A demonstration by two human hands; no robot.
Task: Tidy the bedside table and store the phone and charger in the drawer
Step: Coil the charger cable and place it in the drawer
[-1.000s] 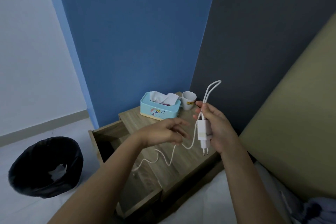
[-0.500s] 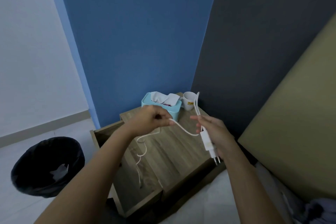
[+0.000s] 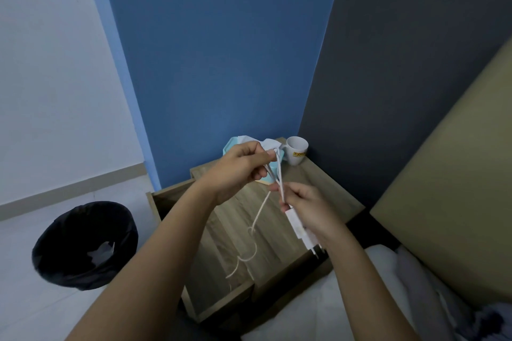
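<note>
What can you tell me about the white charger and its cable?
The charger is a white plastic plug block, tilted, with its metal pins pointing down toward the bed. The right hand holds it together with some cable strands. Its thin white cable runs up to the left hand, which pinches a loop. The loose tail hangs down in curls in front of the wooden bedside table. Whether the tail touches the open drawer cannot be told.

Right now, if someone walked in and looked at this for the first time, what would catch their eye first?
Probably the two hands at the centre: the left hand pinches a loop of white cable while the right hand holds the white charger plug, above the wooden bedside table. Behind them, a white mug stands in the table's back corner against the blue wall, and a black bin sits on the floor to the left.
</note>
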